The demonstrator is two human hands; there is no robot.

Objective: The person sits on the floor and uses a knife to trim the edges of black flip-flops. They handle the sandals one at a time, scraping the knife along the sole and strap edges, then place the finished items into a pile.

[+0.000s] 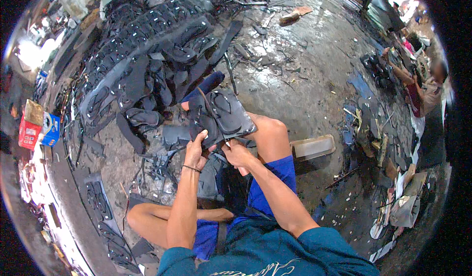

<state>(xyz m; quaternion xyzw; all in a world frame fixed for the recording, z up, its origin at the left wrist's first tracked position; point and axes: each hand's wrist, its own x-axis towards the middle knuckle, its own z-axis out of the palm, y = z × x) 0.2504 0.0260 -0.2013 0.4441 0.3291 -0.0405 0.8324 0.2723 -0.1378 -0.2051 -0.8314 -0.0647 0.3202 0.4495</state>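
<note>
My left hand (195, 150) is closed on the near edge of a dark flip-flop piece (204, 121), its thumb on top. Beside that piece, on my raised right knee, rests a black rubber sheet (246, 121) bearing a strapped black flip-flop (225, 110). My right hand (237, 153) is closed just below the sheet's near edge. A thin, pale, blade-like tip shows at its fingers; the rest of that tool is hidden in the grip.
Rows of black flip-flops (142, 30) and loose rubber pieces lie at the far left. A pale tray-like block (313, 147) lies right of my knee. Red (30, 128) and blue (50, 129) boxes stand left. Another person (427, 91) sits at the far right. Scraps litter the floor.
</note>
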